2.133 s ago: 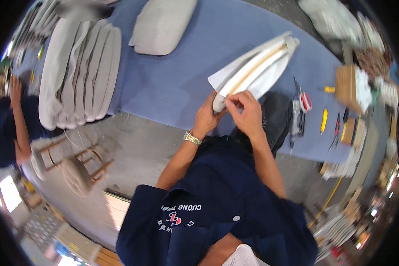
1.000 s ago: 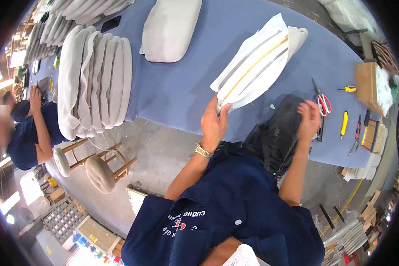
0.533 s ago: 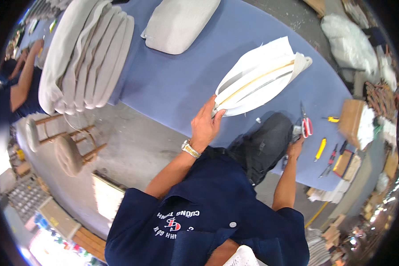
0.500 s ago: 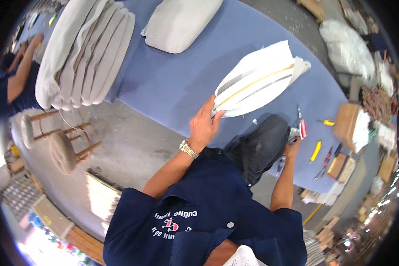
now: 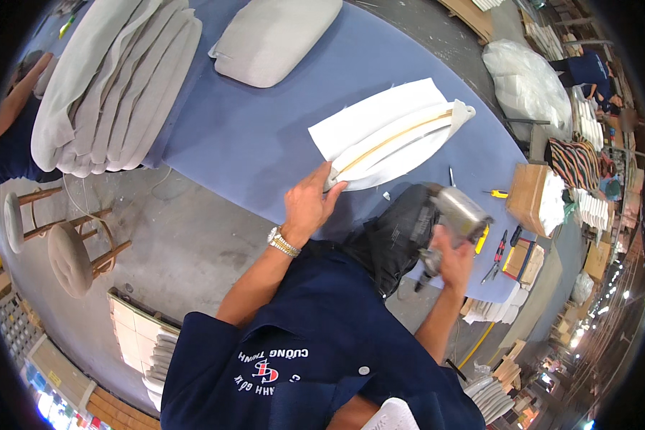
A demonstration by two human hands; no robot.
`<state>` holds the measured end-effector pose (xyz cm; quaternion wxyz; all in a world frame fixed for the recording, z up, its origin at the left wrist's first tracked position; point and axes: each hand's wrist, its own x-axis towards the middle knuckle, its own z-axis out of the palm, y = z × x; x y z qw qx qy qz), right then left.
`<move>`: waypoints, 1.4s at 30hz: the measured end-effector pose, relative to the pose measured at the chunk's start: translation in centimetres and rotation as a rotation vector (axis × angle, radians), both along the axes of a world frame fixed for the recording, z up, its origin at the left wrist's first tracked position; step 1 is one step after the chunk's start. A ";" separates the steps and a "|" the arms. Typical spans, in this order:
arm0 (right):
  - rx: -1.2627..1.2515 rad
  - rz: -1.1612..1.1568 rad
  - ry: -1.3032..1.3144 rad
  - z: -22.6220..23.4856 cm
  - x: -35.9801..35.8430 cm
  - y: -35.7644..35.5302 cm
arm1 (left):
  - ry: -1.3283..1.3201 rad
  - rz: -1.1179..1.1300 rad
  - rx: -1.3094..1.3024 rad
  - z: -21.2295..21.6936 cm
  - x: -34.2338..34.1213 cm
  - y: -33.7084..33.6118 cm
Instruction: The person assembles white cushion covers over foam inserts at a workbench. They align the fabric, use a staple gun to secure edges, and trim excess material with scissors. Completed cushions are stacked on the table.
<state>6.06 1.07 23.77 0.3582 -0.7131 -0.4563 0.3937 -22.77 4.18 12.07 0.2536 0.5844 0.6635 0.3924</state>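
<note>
My left hand (image 5: 309,204) grips the near end of a curved upholstered panel (image 5: 401,159), its thumb on the near side. The panel stands on edge on the blue table, with a pale wooden strip (image 5: 394,138) along its length. A loose white cloth flap (image 5: 371,115) spreads from its far side. My right hand (image 5: 453,259) is wrapped round a silver air staple gun (image 5: 464,213), held up over the table's near right part, close to my knee. Motion blurs the gun slightly; it is apart from the panel.
Stacked grey cushions (image 5: 115,93) stand at the left, and a grey pad (image 5: 276,43) lies on the blue table (image 5: 265,143). Right of me are pliers (image 5: 496,254), a yellow-handled screwdriver (image 5: 498,193) and a cardboard box (image 5: 530,190). Stools (image 5: 70,258) stand left; another person's arm (image 5: 21,93) shows far left.
My right hand has lifted the staple gun off the table, toward me. The white flap has opened out to the left beside the panel. My left hand keeps its grip, and the whole view has shifted.
</note>
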 end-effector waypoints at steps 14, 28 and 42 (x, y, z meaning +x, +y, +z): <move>-0.150 0.465 0.118 -3.5 -10.3 3.7 | -0.077 -0.010 0.069 -0.7 -0.7 -0.5; -0.185 0.416 0.175 -3.2 -10.7 3.8 | -0.054 -0.026 0.096 -0.5 -0.9 0.2; -0.069 0.578 -0.045 -4.6 -11.4 3.9 | -0.158 -0.070 -0.010 -0.5 -1.4 -0.2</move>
